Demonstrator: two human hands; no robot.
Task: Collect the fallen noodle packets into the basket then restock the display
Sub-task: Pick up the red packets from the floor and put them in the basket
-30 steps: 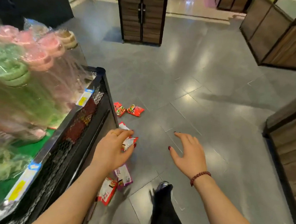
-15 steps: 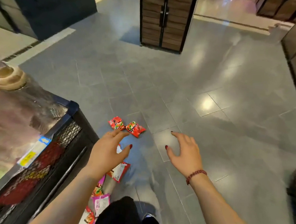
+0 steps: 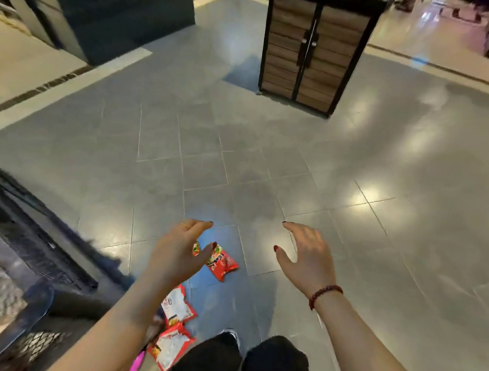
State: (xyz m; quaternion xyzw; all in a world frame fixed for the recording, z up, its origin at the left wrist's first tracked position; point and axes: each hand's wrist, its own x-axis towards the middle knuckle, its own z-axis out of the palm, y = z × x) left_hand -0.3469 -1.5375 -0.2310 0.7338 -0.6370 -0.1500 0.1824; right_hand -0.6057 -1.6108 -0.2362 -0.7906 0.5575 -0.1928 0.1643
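Several red noodle packets lie on the grey tiled floor. One red packet lies face up just right of my left hand, with another partly hidden behind my fingers. Two packets lie white side up nearer my legs, one above the other. A pink packet edge shows beside my left forearm. My left hand hovers above the floor, fingers spread, holding nothing. My right hand hovers to the right, fingers spread and empty. No basket is in view.
The black mesh display stand fills the lower left, blurred. A wooden cabinet with black frame stands ahead on the floor. A dark counter is at the far left. My black trouser legs and one shoe are at the bottom.
The view has swung up and right, so the display stand slid to the lower left. Both hands stayed spread and empty, with the far red packets now beside my left hand.
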